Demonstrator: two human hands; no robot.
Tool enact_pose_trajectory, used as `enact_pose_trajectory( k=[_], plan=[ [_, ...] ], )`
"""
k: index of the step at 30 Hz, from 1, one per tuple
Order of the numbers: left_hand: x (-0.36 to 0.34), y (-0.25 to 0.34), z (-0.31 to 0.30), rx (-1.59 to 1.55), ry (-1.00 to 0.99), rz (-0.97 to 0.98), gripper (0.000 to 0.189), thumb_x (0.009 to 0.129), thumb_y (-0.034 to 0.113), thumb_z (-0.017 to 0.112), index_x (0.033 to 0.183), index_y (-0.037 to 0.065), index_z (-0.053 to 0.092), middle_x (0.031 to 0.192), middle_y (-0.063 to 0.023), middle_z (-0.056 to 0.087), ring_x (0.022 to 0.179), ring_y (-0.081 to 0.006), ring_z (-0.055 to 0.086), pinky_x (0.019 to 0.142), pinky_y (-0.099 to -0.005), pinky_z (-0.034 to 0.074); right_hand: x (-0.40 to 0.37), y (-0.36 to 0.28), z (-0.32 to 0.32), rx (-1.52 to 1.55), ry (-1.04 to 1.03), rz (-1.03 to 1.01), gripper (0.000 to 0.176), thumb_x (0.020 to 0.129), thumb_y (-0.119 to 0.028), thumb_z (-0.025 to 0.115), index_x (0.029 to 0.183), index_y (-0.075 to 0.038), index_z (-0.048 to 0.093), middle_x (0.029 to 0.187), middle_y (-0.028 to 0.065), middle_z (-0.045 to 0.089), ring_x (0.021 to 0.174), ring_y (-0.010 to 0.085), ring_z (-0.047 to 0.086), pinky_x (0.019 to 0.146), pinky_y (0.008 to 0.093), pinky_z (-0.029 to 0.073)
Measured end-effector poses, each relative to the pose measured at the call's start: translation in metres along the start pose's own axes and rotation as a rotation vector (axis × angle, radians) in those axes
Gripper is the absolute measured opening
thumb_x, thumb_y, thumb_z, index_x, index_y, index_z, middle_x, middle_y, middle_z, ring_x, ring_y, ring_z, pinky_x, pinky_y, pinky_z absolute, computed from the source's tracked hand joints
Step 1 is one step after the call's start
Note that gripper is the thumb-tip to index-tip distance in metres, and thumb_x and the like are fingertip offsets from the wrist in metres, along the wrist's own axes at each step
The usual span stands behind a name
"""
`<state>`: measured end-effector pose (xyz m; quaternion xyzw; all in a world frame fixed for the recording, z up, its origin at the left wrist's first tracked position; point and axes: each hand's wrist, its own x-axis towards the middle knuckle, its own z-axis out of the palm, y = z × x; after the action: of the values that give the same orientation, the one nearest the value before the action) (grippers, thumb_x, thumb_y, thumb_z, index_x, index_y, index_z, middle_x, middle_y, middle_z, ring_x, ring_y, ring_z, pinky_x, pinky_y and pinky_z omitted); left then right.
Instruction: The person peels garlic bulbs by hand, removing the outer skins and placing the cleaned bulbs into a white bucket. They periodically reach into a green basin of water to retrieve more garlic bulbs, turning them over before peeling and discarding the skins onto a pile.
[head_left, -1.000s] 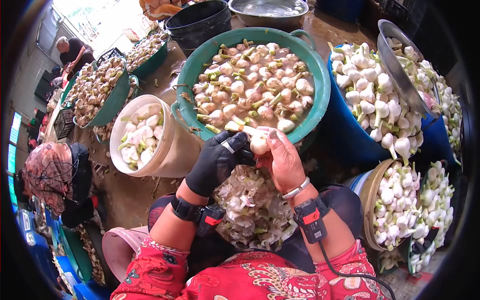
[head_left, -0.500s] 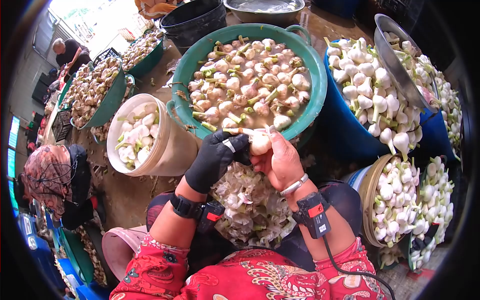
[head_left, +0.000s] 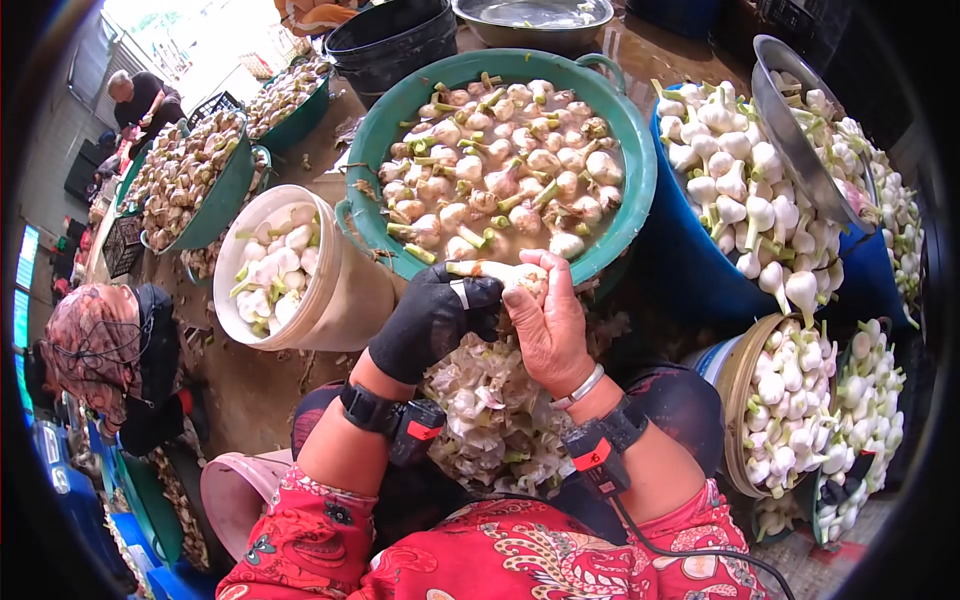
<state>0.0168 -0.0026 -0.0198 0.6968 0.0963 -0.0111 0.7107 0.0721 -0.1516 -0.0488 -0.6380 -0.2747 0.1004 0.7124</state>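
Observation:
Both my hands meet at one garlic bulb (head_left: pixel 526 279), just in front of the near rim of a round green tub (head_left: pixel 641 200). My left hand (head_left: pixel 428 318), in a black glove with a light band on one finger, is closed on its stem. Bare and wearing a bracelet, my right hand (head_left: pixel 550 325) has its thumb and fingers wrapped round the bulb. Many garlic bulbs float in murky water in the tub. Loose garlic skins (head_left: pixel 490 410) are heaped below my hands, between my knees.
A white bucket (head_left: pixel 330 275) of peeled garlic leans at the left. Blue tub (head_left: pixel 665 235) and tan-rimmed bucket (head_left: pixel 738 400), both with white garlic, stand at the right. A metal basin (head_left: pixel 808 130) rests on garlic. One person (head_left: pixel 95 345) is at the left, another (head_left: pixel 145 100) farther back.
My right hand has turned, with its thumb now across the near side of the bulb and its wrist lower. My left hand keeps hold of the stem.

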Motion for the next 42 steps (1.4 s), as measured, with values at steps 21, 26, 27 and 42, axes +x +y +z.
enact_pose_trajectory(
  k=[21, 26, 27, 42],
  plan=[
    [0.001, -0.004, 0.006, -0.266, 0.052, -0.141, 0.016, 0.085, 0.015, 0.065, 0.091, 0.0, 0.064, 0.07, -0.0045, 0.063, 0.06, -0.0113, 0.059, 0.057, -0.0255, 0.049, 0.001, 0.004, -0.005, 0.193, -0.02, 0.186, 0.04, 0.096, -0.033, 0.051, 0.123, -0.007, 0.039, 0.08, -0.0021, 0.051, 0.064, 0.004, 0.044, 0.057, 0.018, 0.039],
    [0.003, -0.021, -0.001, 0.109, 0.179, 0.044, 0.014, 0.086, 0.012, 0.063, 0.089, -0.001, 0.065, 0.07, -0.0048, 0.063, 0.06, -0.0104, 0.058, 0.057, -0.0247, 0.048, 0.004, -0.012, -0.02, 0.508, -0.068, 0.549, 0.037, 0.095, -0.035, 0.049, 0.12, -0.008, 0.045, 0.079, 0.0035, 0.057, 0.06, 0.0079, 0.05, 0.055, 0.0209, 0.041],
    [0.003, -0.023, -0.005, 0.211, 0.248, 0.125, 0.013, 0.086, 0.011, 0.063, 0.09, -0.001, 0.066, 0.071, -0.0046, 0.063, 0.06, -0.01, 0.058, 0.057, -0.0244, 0.048, 0.004, -0.011, -0.024, 0.656, -0.106, 0.637, 0.038, 0.095, -0.037, 0.048, 0.119, -0.008, 0.047, 0.079, 0.0059, 0.058, 0.059, 0.0101, 0.051, 0.054, 0.0231, 0.042],
    [0.004, -0.016, 0.025, -0.107, -0.039, 0.167, 0.071, 0.08, -0.004, 0.065, 0.143, 0.006, 0.033, 0.124, -0.0063, 0.053, 0.106, -0.0152, 0.055, 0.091, -0.0284, 0.046, 0.013, -0.02, -0.016, 0.551, -0.056, 0.725, 0.046, 0.095, -0.05, 0.045, 0.103, -0.005, 0.054, 0.08, 0.0069, 0.062, 0.063, 0.0135, 0.061, 0.052, 0.025, 0.049]
  ],
)
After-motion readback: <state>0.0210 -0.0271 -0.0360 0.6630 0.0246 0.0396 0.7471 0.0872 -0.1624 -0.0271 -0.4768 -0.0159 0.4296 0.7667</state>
